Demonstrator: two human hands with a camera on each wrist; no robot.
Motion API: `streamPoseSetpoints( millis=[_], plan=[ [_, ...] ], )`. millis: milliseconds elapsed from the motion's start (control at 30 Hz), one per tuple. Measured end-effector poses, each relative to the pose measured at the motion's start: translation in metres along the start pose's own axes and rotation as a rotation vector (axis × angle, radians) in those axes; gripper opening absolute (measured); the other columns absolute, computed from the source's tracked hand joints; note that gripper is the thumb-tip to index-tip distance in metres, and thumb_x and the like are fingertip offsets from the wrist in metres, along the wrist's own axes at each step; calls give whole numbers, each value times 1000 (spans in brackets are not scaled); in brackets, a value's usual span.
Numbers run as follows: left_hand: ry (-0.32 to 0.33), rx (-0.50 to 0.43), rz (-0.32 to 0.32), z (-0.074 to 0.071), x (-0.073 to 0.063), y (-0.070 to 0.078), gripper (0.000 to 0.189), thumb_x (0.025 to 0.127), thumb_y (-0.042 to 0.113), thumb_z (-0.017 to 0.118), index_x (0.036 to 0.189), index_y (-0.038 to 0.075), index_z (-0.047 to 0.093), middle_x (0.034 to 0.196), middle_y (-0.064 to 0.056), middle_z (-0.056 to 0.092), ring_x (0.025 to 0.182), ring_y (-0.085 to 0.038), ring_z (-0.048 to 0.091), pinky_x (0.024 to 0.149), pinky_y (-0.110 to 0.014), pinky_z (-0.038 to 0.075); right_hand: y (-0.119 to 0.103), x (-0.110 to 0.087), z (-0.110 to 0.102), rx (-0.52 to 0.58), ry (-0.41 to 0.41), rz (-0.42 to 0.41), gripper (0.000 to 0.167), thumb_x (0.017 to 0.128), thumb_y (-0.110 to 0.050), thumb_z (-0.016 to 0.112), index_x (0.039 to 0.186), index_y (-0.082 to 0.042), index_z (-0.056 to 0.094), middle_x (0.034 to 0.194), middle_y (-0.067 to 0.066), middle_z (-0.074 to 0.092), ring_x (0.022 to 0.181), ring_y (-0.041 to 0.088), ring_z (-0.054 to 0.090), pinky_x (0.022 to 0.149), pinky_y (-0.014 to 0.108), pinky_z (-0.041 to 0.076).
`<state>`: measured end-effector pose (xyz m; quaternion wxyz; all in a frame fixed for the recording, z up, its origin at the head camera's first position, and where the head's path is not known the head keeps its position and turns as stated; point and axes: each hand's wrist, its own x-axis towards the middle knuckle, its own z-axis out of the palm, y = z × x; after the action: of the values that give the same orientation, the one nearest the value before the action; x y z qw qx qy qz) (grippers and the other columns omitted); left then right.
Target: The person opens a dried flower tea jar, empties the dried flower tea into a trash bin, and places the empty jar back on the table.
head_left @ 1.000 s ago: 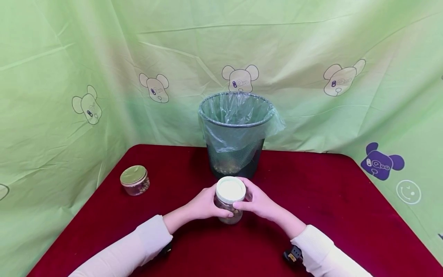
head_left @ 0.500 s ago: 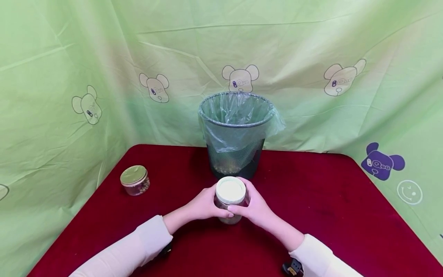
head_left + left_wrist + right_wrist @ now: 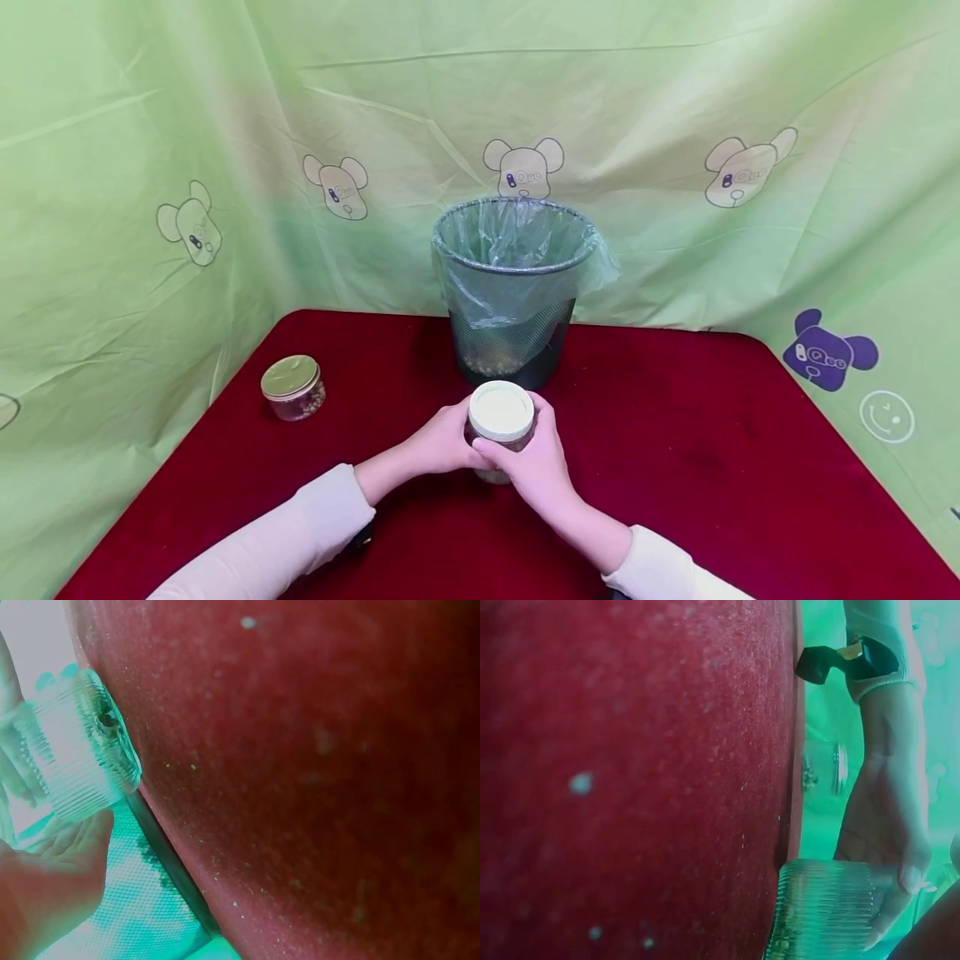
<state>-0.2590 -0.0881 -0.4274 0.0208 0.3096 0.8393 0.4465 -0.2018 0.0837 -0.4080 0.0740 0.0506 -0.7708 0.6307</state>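
A clear ribbed jar [image 3: 79, 750] with a pale lid [image 3: 501, 410] stands upright on the red cloth; small pieces lie in its bottom. My left hand [image 3: 441, 442] grips the jar from the left. From the right, my right hand [image 3: 536, 467] curls round the jar at and just under the lid, its thumb crossing the front to the left thumb. The right fingers behind the jar are mostly hidden in the head view. In the right wrist view, the left hand [image 3: 881, 817] lies along the jar's far side.
Behind the jar stands a dark mesh wastebasket [image 3: 551, 342] lined with a clear plastic bag [image 3: 480, 292]. A second, shorter jar [image 3: 296, 406] with a gold-rimmed lid stands at the left of the red-covered table [image 3: 675, 417]. Green printed curtains enclose the back and sides.
My right hand has turned round the jar, its thumb sweeping left across the front and its wrist swinging inward. The left hand and the jar stay in place.
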Motion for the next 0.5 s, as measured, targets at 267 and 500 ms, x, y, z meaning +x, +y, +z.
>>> streamPoseSetpoints(
  millis=[267,500],
  plan=[
    [-1,-14,-1,0,-1,1,77,69,21,85,136,13,47,118,4,63,104,-8,58,90,-29,48,2,2,2,-23,11,1,89,71,-23,87,139,-6,33,134,12,48,123,24,46,101,44,35],
    [5,-17,13,0,0,1,76,70,27,87,134,13,48,117,6,63,105,-6,58,90,-29,48,4,3,-2,-47,-24,-25,83,75,-19,83,141,-6,34,135,12,48,123,25,45,102,45,35]
  ],
)
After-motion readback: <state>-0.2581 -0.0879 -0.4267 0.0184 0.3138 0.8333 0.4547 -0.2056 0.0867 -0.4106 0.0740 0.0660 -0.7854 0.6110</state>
